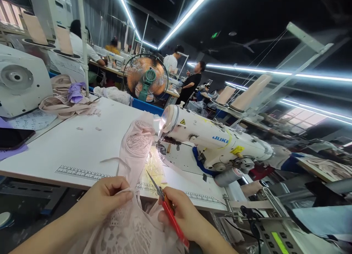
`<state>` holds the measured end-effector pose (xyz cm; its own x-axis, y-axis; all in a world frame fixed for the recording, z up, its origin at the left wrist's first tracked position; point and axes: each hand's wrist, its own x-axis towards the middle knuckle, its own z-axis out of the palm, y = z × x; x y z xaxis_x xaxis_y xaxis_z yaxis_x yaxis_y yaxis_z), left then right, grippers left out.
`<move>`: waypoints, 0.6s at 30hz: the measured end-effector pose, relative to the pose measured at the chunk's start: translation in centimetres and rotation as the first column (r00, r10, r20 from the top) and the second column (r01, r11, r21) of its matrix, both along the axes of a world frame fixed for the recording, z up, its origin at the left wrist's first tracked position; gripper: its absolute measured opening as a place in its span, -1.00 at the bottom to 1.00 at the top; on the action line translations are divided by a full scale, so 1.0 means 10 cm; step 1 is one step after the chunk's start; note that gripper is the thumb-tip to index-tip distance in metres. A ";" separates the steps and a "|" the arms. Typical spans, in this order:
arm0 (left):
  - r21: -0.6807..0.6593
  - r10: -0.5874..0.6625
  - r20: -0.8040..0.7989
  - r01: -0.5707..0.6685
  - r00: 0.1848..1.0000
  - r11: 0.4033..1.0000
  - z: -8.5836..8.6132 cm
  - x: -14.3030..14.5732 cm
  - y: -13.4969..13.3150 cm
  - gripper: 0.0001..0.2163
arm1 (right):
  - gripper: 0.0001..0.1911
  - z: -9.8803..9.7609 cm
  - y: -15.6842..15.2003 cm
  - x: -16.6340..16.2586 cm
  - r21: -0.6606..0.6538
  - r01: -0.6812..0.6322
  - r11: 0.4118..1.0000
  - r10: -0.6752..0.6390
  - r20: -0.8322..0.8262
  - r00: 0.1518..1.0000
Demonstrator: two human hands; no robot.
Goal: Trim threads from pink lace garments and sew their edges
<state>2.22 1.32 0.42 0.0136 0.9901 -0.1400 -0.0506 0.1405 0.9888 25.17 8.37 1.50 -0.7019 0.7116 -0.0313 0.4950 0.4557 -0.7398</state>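
Note:
My left hand [108, 197] pinches the edge of a pale pink lace bra [129, 228] between thumb and fingers, close to the table's front edge. The lower part of the bra hangs towards my lap. Another lace cup [139, 136] lies on the table, joined by pale fabric to the part near my left hand. Wrapped in my right hand [183, 212] is a pair of scissors [173, 223] with red handles. Their pointed blades aim up and away, just right of the fabric. Beyond them stands a white sewing machine [203, 131] with its lamp lit.
A printed ruler strip [79, 172] runs along the front of the white table [90, 144]. At the left are a phone [18, 137], pink straps [63, 105] and another machine [22, 80]. A large fan [145, 78] and several people are behind. Thread cones [251, 92] stand right.

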 end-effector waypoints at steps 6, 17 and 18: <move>0.066 0.012 0.052 -0.015 0.999 0.998 -0.01 -0.02 -0.08 -0.70 | -0.57 0.03 -0.23 -0.02 0.110 -0.091 0.990 0.092 0.001 0.996; 0.056 -0.110 0.202 0.101 0.973 0.993 -0.01 -0.04 -0.24 -0.71 | -0.46 0.20 -0.09 0.04 0.236 -0.103 0.966 0.077 0.118 0.990; 0.064 -0.119 0.188 0.109 0.975 0.992 0.00 -0.04 -0.24 -0.71 | -0.45 0.22 -0.07 0.05 0.234 -0.123 0.964 0.095 0.129 0.987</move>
<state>1.86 -1.12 0.43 0.1480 0.9864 -0.0709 -0.2258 0.1035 0.9686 25.62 7.63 3.74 -0.7773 0.6275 0.0455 0.5084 0.6691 -0.5421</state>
